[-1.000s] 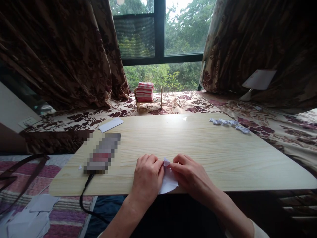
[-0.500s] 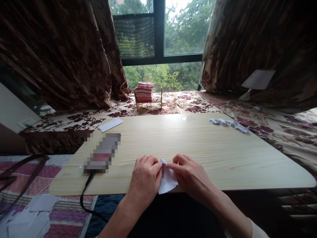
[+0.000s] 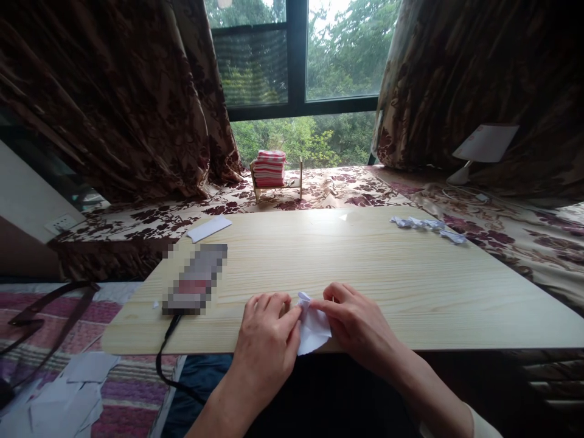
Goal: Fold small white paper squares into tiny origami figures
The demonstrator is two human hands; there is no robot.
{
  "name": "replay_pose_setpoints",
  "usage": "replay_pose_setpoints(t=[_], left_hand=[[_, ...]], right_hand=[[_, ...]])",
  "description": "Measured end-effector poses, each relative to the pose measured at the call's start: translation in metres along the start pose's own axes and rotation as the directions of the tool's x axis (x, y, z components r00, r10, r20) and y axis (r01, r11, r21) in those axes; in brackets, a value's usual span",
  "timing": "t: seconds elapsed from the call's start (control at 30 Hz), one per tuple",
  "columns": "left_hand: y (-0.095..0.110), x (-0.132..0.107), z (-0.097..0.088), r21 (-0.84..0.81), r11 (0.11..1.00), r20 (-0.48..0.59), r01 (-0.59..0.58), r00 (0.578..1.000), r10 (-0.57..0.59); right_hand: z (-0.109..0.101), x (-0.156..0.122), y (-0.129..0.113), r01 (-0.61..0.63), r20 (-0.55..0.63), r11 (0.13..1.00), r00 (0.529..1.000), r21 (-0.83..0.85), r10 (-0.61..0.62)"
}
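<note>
Head cam: L fingers [image 3: 292,316] pinch wht paper [image 3: 314,332]; R fingers [image 3: 327,308] ditto, at tbl's [image 3: 433,304] near edge.

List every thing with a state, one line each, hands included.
Paper: creased, upper end curled over
Left hand: fingers bent, gripping the paper
Right hand: fingers curled, index finger on the paper
Folded paper pieces: crumpled, in a row
Loose sheets: overlapping pile
Striped cloths: folded, stacked
Curtains: parted
Lamp: upright, no visible glow
Pixelated item: cannot tell
</note>
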State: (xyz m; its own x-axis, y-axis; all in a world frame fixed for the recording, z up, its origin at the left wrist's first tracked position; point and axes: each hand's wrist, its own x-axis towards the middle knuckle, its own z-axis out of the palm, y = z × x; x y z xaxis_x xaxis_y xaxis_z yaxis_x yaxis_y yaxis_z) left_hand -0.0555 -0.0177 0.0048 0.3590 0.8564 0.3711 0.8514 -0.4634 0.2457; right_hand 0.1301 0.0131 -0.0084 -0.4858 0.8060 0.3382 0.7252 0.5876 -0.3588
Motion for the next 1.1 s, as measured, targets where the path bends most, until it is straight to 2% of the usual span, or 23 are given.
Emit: replay_pose_setpoints(t=[0.17,0.33,0.57,0.83,1.1], left_hand=[[0.002,0.002,-0.001,0.024,1.000,0.028,-0.014,1.000,0.013],[0.001,0.002,-0.001,0.031,0.999,0.031,-0.008,0.999,0.007],[0.012,-0.007,-0.006,-0.019,0.999,0.014,-0.040,0.999,0.041],[0.015,-0.009,-0.001,-0.016,1.000,0.092,0.021,0.996,-0.020],[0.020,-0.010,0.000,0.018,0.998,0.115,0.060,0.991,-0.062]], right_hand=[[0.001,-0.002,-0.001,0.007,-0.018,0.999,1.000,0.042,-0.006],[0.002,-0.003,0.001,-0.033,-0.066,0.993,0.997,0.118,0.041],[0.001,-0.004,0.000,-0.037,-0.052,0.993,0.998,0.109,0.043],[0.000,-0.005,0.000,0.044,-0.030,0.996,0.999,0.079,-0.042],[0.003,-0.006,0.002,0.028,-0.036,0.994,0.999,0.107,-0.025]])
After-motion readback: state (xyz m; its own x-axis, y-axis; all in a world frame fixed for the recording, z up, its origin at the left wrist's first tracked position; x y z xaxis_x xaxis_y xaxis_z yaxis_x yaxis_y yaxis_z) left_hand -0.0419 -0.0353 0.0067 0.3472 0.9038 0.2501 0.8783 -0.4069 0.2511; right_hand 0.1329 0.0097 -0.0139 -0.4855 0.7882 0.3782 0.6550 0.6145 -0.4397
